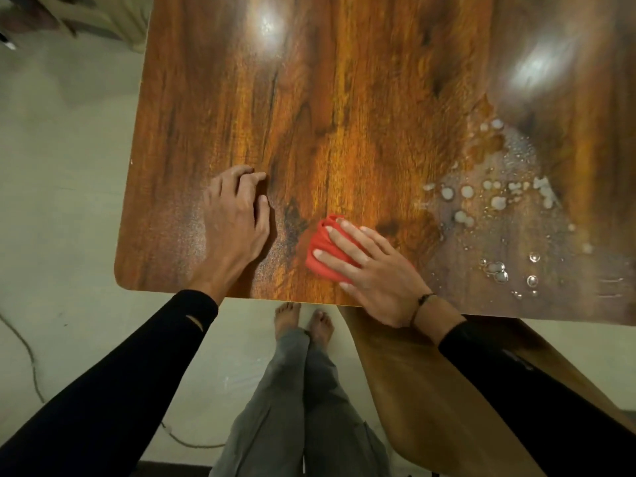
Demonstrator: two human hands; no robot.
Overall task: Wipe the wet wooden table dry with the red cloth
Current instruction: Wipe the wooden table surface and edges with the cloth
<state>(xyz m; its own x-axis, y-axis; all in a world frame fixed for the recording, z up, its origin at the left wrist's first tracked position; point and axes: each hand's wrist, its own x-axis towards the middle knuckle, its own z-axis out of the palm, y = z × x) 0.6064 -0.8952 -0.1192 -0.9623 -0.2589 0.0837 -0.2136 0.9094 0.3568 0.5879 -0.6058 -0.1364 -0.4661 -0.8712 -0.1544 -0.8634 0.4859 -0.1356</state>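
Note:
The wooden table (pixel 344 98) fills the upper view. A bunched red cloth (pixel 321 247) lies near its front edge, and my right hand (pixel 371 270) presses flat on it with straight fingers. My left hand (pixel 237 218) rests on the bare wood to the left of the cloth, fingers loosely curled and holding nothing. Water drops and a wet film (pixel 499 208) cover the table's right part, to the right of the cloth.
A wooden chair seat (pixel 430 390) stands under the table's front right edge. My legs and bare feet (pixel 303 325) are below the front edge. A cable (pixel 27 352) runs over the pale floor at the left.

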